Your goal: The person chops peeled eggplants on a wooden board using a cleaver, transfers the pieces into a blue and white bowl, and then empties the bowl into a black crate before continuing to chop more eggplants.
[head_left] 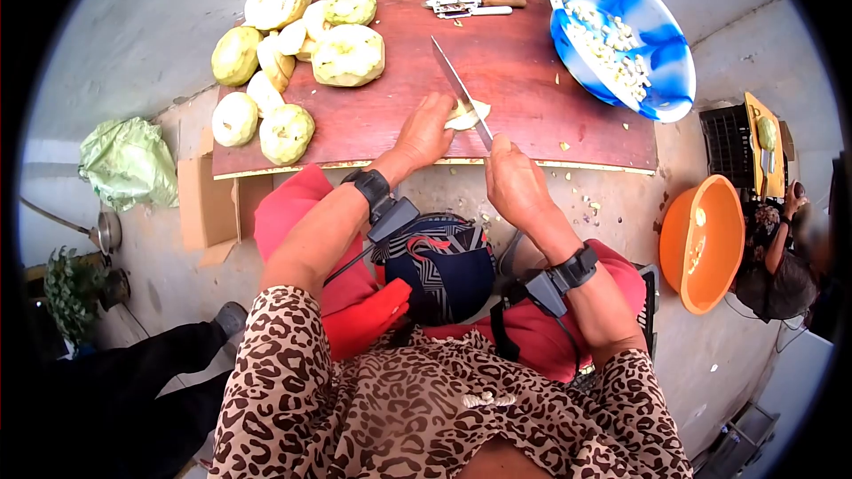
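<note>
My right hand (516,181) is wrapped round the handle of a long kitchen knife (455,75), its blade pointing away over the red wooden table (408,137). The blade crosses a pale vegetable piece (468,115) near the table's front edge. My left hand (424,131) pinches that piece from the left, fingers close to the blade. On the table's left side sit several round, peeled, pale green vegetables (349,56), with cut pieces (275,62) among them. A blue and white basin (657,27) at the right holds small diced bits (612,44).
Peelers and a small knife (475,5) lie at the table's back edge. An orange basin (701,244) stands on the floor at right, near another person (781,248) beside a yellow board (765,146). A cardboard box (209,204) and green bag (129,164) are at left.
</note>
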Tool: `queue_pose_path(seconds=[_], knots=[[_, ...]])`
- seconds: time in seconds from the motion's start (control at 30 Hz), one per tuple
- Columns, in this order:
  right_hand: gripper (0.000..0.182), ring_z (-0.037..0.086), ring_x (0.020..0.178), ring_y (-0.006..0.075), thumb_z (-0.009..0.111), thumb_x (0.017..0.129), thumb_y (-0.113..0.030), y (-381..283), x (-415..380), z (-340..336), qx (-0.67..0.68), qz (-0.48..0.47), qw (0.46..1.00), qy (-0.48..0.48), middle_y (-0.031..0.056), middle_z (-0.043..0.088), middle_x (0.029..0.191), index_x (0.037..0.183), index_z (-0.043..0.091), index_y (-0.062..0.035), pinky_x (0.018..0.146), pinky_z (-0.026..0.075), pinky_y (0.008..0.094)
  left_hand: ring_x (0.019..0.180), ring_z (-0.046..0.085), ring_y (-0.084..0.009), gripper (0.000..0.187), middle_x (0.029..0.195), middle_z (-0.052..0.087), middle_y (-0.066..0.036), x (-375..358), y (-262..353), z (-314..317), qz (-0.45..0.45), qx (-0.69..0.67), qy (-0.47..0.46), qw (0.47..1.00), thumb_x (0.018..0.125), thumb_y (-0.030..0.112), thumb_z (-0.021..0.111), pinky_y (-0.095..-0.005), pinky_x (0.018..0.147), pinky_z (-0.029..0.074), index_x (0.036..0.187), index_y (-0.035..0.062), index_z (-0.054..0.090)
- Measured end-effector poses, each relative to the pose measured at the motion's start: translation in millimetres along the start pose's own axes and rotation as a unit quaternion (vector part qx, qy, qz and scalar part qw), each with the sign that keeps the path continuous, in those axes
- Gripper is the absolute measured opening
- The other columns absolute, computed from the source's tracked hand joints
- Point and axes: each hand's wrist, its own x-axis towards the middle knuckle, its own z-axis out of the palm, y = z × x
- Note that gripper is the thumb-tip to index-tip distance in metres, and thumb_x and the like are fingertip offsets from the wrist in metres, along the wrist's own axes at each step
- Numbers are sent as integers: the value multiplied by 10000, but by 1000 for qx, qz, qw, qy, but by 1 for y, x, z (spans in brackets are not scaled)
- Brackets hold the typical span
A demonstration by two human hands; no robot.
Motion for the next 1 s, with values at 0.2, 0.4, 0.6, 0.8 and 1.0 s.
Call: queue_pose_path(seconds=[0.2,0.4,0.6,0.8,1.0], knots=[[108,621,770,469,487,850,-16,6,-3,4,2,-2,999,-32,298,610,826,916,415,32,666,498,515,998,518,-385,313,1007,541,-172,-1,0,2,17,3,11,1000,719,18,671,-438,866,445,1005,12,543],[115,613,751,474,496,862,-30,13,4,28,-7,2,1000,-21,302,606,795,902,410,36,651,489,518,1001,518,-372,290,993,539,-156,-1,3,-1,3,6,2,1000,723,11,664,-441,854,450,991,26,552],[135,604,742,475,513,866,-42,23,1,41,18,-8,1000,17,306,600,802,907,405,27,653,483,525,1017,522,-359,316,1010,534,-145,-2,2,-3,-4,-5,-12,1000,726,-1,664,-437,852,458,1018,45,553],[150,622,783,464,507,822,1,2,-5,16,30,-8,999,11,292,606,861,936,412,20,685,501,515,948,554,-384,296,982,534,-179,-5,3,-4,-32,-57,19,998,735,15,678,-417,828,472,1000,-5,546],[174,637,824,455,503,791,34,-8,-7,6,-7,16,998,-66,290,616,897,945,423,22,706,517,506,939,557,-377,284,976,536,-173,-4,-2,0,-31,-38,23,999,727,-2,672,-407,820,479,985,-15,554]])
